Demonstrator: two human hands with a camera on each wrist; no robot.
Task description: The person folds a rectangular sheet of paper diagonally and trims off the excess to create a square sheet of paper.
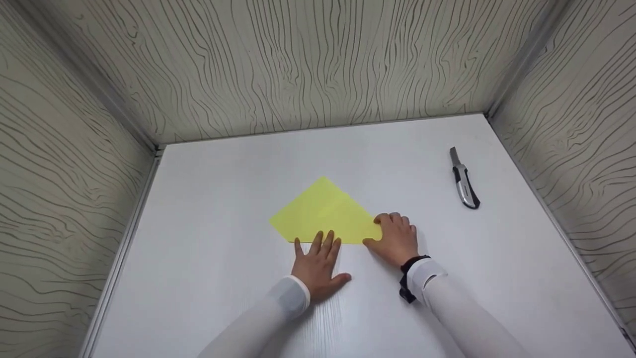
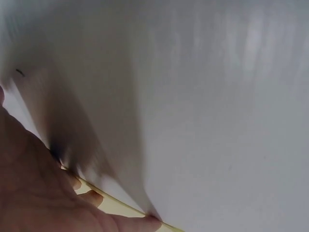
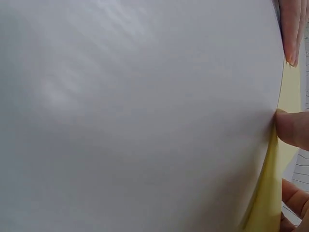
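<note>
A sheet of yellow paper [image 1: 323, 209], folded along its near edge, lies on the white table with one corner pointing away from me. My left hand [image 1: 318, 268] has its fingers spread and straight, their tips pressing on the paper's near edge; the thumb rests apart on the table. At the paper's right end, my right hand [image 1: 395, 241] pinches it with the thumb at the near edge and curled fingers at the far side. In the right wrist view, the yellow paper [image 3: 265, 203] bows up slightly beside the thumb [image 3: 292, 129].
A utility knife [image 1: 464, 181] with its blade out lies to the right, beyond my right hand. The white table [image 1: 218, 189] is enclosed by wood-grain patterned panels [image 1: 298, 64] at the back and both sides.
</note>
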